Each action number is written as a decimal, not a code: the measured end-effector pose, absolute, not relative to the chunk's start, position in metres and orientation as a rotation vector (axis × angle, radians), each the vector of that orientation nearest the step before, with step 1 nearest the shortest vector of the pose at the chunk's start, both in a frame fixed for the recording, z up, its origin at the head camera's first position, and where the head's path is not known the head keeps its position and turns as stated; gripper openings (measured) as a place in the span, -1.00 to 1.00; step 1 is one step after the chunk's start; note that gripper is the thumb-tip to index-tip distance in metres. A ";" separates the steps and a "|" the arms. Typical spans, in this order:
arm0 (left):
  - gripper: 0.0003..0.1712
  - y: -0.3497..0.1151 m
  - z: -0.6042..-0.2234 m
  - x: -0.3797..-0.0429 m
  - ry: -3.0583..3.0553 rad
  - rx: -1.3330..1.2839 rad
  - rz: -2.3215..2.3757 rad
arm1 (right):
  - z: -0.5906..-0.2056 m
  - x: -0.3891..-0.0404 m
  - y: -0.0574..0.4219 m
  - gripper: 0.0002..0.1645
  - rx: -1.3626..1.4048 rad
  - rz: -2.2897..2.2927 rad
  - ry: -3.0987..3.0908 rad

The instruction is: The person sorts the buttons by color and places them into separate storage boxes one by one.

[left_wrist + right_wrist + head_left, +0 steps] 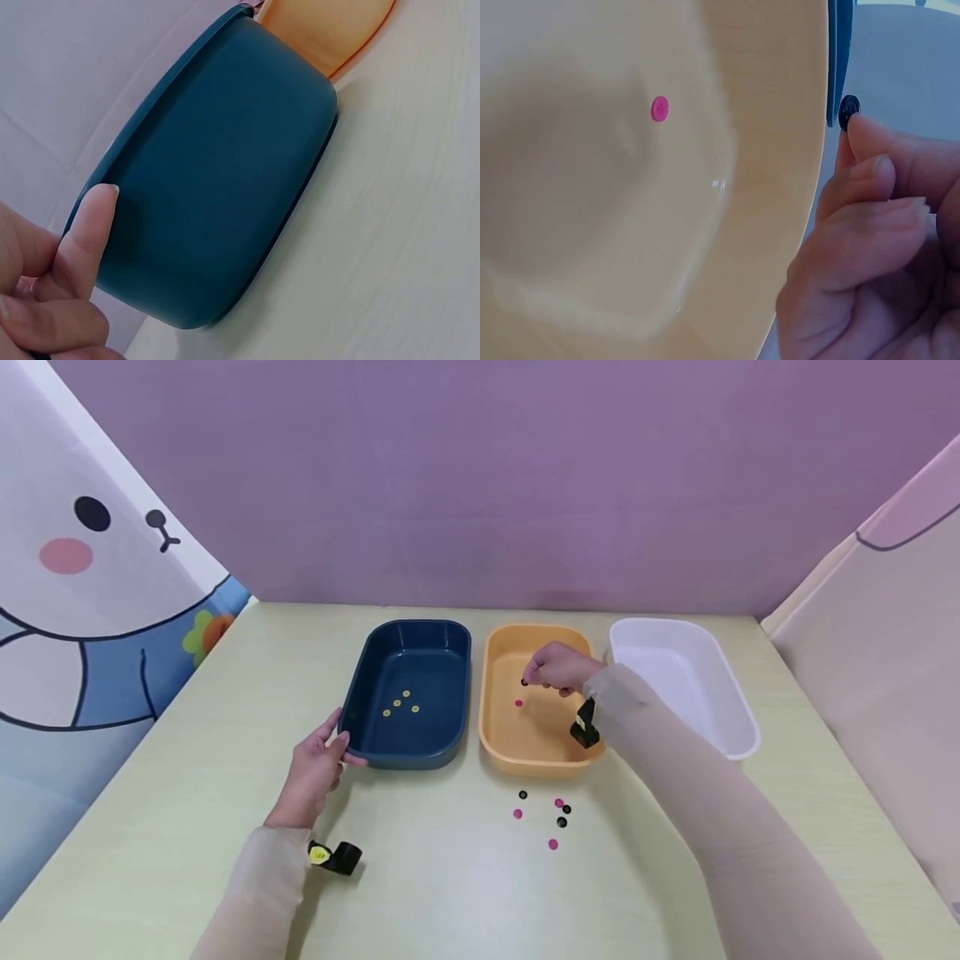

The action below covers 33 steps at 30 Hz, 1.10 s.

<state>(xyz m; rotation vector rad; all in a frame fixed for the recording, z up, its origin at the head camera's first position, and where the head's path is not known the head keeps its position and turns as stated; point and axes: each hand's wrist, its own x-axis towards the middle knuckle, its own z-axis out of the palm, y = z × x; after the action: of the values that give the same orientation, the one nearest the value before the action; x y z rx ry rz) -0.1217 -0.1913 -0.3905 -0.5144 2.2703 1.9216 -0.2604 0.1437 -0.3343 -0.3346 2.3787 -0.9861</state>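
Observation:
My right hand [558,667] pinches a black button [849,111] between thumb and fingertip, above the orange tray [540,767]. Inside that tray lies one pink button [660,109], on its floor. At the near left corner of the dark blue tray [405,759], my left hand [313,770] grips the rim; the left wrist view shows a digit against the outer wall and other fingers curled. Several yellow buttons [397,702] lie in the blue tray. On the table in front of the orange tray are loose black buttons [522,795] and pink buttons [553,843].
A white tray [667,647] stands to the right of the orange one, partly behind my right sleeve [675,760]. All three trays stand in a row on the pale wooden table [435,877]. A purple cloth [487,485] hangs behind, with printed cloth at the sides.

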 end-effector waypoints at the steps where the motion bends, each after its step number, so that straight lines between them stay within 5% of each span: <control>1: -0.38 -0.191 -0.390 -0.122 2.271 -0.513 1.922 | -0.335 -0.261 0.144 -0.75 -0.332 -0.982 2.383; 10: -0.38 -0.191 -0.391 -0.121 2.273 -0.515 1.918 | -0.333 -0.264 0.162 -0.75 -0.300 -0.990 2.395; 21: -0.37 -0.196 -0.389 -0.119 2.299 -0.513 1.889 | -0.329 -0.273 0.259 -0.70 -0.091 -1.133 2.419; 25: -0.38 -0.195 -0.389 -0.119 2.299 -0.511 1.893 | -0.340 -0.273 0.288 -0.82 0.000 -1.140 2.407; 33: -0.38 -0.192 -0.392 -0.122 2.280 -0.506 1.898 | -0.371 -0.275 0.316 -0.71 0.122 -1.109 2.356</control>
<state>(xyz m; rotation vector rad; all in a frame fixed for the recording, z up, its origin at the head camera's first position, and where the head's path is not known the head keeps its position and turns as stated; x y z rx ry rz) -0.1219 -0.1918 -0.3918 -0.5062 2.2798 1.8978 -0.2747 0.3164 -0.3710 0.1217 2.3562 -1.1090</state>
